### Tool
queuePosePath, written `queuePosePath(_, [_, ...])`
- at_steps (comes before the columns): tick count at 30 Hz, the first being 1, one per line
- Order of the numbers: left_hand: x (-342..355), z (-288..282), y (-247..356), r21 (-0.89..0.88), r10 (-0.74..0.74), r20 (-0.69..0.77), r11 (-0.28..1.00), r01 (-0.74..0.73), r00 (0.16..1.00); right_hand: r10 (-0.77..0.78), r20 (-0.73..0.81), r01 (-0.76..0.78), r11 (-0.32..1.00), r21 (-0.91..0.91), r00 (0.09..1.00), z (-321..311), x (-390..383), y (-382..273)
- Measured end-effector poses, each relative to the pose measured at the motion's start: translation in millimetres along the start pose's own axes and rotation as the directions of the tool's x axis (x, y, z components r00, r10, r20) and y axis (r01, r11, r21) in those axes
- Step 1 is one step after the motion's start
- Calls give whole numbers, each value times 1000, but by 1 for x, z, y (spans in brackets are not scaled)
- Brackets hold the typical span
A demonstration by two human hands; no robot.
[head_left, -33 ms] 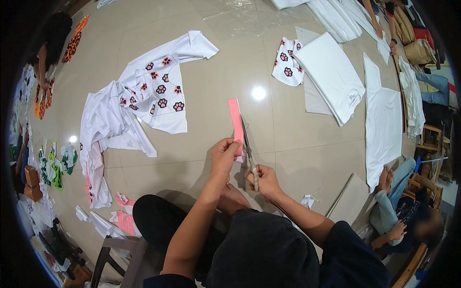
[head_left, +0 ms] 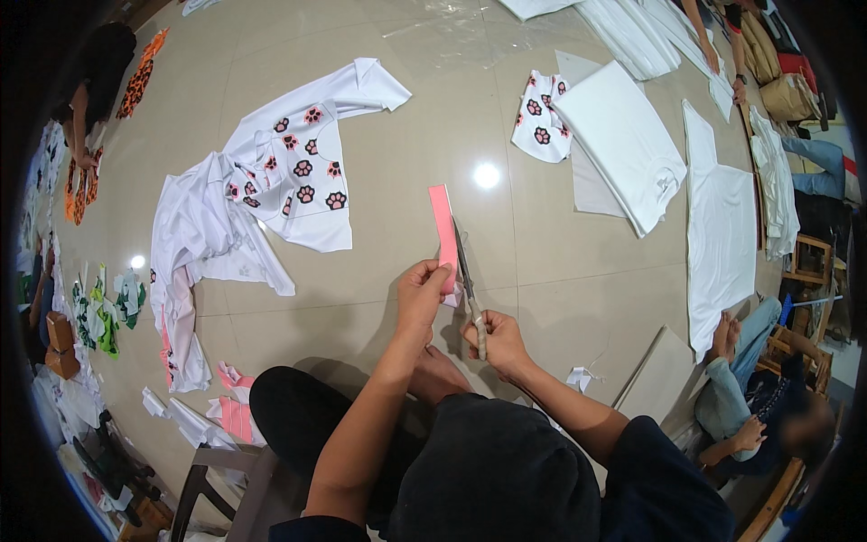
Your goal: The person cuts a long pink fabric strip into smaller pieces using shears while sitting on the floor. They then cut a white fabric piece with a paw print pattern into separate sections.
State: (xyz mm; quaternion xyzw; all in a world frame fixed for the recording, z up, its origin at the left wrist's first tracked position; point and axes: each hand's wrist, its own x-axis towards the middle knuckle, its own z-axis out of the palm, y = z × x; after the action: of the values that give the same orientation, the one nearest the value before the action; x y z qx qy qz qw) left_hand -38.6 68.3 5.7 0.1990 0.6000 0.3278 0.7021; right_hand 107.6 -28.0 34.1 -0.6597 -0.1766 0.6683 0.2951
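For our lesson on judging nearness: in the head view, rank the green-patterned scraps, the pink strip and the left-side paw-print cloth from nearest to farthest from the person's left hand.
1. Pink strip: pinched in the left hand.
2. Paw-print cloth: on the floor, ahead and left.
3. Green-patterned scraps: on the floor, far left.

Dark navy short sleeves (head_left: 668,479), black trousers (head_left: 293,406), bare foot (head_left: 441,373)
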Motion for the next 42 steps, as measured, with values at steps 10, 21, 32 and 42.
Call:
queuePosePath(10, [-3, 4, 6, -34, -31, -53, 999, 29, 998, -13, 13, 13, 1000, 13, 1000, -3, 0, 7])
queuePosePath(21, [2, 11, -8, 16, 83, -111, 997, -82, 990, 4, -30, -4, 1000, 1, 1000, 7, -3, -1])
queuePosePath(32, [-2, 8, -2, 3, 64, -90, 998, -64, 994, -12, -33, 14, 998, 66, 999, 9, 6, 5])
queuePosePath(42, [-2, 8, -4, 6, 75, -61, 997, -75, 995, -33, -30, 36, 994, 104, 999, 8, 9, 14])
